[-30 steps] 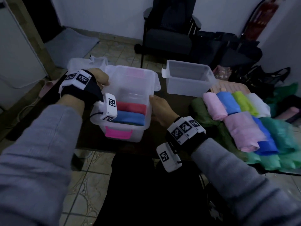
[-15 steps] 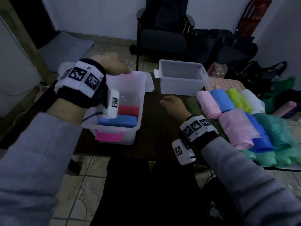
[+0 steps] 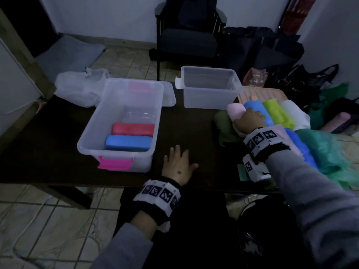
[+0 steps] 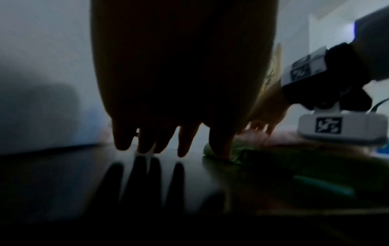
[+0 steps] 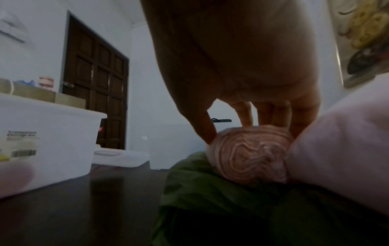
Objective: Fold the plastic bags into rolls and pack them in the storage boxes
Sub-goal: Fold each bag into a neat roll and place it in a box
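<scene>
A clear storage box (image 3: pixel 91 121) with a pink latch stands on the dark table, left of centre. A red roll (image 3: pixel 133 129) and a blue roll (image 3: pixel 128 142) lie inside it. A second clear box (image 3: pixel 204 100) stands empty behind it to the right. My right hand (image 3: pixel 248 119) grips a pink roll (image 3: pixel 235 110) at the left end of a row of rolls. In the right wrist view the thumb and fingers close on either side of the pink roll (image 5: pixel 248 156). My left hand (image 3: pixel 177 166) lies flat on the table near its front edge, holding nothing.
Blue (image 3: pixel 258 111), green (image 3: pixel 275 113) and white (image 3: pixel 295 115) rolls lie beside the pink one, on loose green bags (image 3: pixel 330 152). A crumpled white bag (image 3: pixel 81 88) sits at the back left. A dark chair (image 3: pixel 188 39) stands behind the table.
My left hand has left the box's rim and come down flat on the table. My right hand has moved right from beside the box onto the pink roll.
</scene>
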Demonstrator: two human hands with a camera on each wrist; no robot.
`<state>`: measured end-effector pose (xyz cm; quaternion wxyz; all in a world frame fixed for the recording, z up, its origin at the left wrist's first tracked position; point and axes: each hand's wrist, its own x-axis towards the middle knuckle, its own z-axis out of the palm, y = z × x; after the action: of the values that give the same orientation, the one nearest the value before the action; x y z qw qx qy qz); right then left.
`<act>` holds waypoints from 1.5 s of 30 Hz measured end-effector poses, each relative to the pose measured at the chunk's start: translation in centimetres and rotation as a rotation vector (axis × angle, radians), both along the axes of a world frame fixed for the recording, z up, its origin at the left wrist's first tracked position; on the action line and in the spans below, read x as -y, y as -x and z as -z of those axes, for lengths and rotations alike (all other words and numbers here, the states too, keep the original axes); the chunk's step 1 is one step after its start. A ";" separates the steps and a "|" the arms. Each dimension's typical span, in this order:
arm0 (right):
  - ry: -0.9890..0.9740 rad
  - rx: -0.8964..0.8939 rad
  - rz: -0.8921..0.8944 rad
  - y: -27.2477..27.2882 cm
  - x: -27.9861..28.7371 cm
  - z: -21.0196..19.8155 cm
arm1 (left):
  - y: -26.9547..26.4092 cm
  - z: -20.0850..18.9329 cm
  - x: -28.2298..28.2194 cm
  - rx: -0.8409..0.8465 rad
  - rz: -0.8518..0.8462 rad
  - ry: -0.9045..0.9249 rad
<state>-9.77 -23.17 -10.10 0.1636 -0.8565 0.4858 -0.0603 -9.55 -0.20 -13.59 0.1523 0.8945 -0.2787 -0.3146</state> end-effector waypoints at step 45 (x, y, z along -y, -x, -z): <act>0.083 0.034 -0.749 0.8 -9.0 2.3 | -2.5 3.9 -2.4 0.225 -0.114 -0.120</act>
<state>-10.57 -14.20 -12.36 0.1477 -0.9796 0.1332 -0.0301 -7.00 2.22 -17.54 0.0841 0.9460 -0.2233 -0.2194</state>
